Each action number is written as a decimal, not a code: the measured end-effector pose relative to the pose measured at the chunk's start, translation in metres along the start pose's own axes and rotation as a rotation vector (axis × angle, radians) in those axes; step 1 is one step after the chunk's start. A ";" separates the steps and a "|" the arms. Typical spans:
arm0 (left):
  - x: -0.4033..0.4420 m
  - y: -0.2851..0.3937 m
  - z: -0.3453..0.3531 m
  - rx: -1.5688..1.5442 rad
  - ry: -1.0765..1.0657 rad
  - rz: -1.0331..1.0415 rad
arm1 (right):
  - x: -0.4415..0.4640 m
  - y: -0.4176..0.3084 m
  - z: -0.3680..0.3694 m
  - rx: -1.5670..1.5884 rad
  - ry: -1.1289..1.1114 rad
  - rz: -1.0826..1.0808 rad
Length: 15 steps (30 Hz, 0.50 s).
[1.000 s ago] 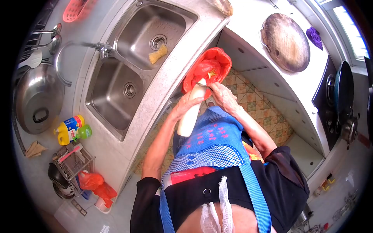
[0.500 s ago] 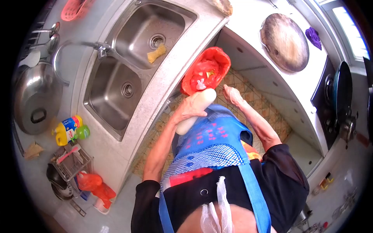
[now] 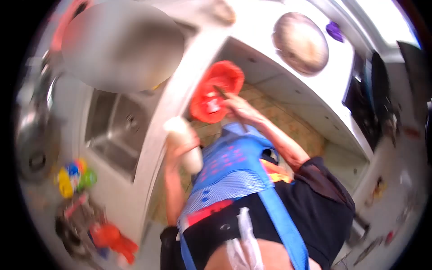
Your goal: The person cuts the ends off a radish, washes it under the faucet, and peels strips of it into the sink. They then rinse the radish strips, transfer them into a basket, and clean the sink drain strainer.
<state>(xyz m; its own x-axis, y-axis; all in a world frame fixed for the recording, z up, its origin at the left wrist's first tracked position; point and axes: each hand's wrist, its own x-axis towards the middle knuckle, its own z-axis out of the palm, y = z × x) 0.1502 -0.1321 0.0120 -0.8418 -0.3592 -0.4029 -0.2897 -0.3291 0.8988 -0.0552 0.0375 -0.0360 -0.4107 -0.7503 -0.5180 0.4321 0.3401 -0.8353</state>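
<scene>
My left hand is wrapped round a long, thick white vegetable, held tilted at the edge of the sink counter. My right hand grips a thin dark tool, blurred, which looks like a knife or peeler. That hand is beside a red bag-lined bin holding some pale scraps. The blue apron lies below both hands. Motion blurs the whole view.
A steel sink is on the left, its upper part hidden by a grey blurred oval. Yellow and green bottles and a dish rack stand lower left. A round wooden board lies on the right counter.
The view has shifted. My left hand has moved the white vegetable leftward, away from the bin to the counter edge. My right hand has moved closer to the bin, and its dark tool now shows.
</scene>
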 end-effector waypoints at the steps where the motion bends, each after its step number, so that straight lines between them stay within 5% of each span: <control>1: -0.009 -0.008 -0.015 -0.196 0.016 0.031 | 0.012 0.009 0.003 0.308 -0.129 0.027; 4: -0.044 -0.009 -0.048 -0.503 0.167 0.171 | 0.022 0.001 0.020 0.289 -0.232 -0.180; 8: -0.080 -0.003 -0.087 -0.514 0.287 0.300 | 0.014 -0.041 0.055 0.445 -0.432 -0.255; 10: -0.091 -0.004 -0.108 -0.556 0.317 0.317 | 0.019 -0.041 0.079 0.521 -0.405 -0.253; 15: -0.132 -0.002 -0.165 -0.677 0.380 0.422 | 0.049 -0.057 0.148 0.105 -0.227 -0.139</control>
<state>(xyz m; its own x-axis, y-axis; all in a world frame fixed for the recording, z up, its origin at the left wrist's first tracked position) 0.3370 -0.2280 0.0344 -0.5743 -0.7940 -0.1995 0.4443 -0.5070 0.7386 0.0188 -0.1028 0.0141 -0.2864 -0.8977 -0.3349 0.4698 0.1731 -0.8657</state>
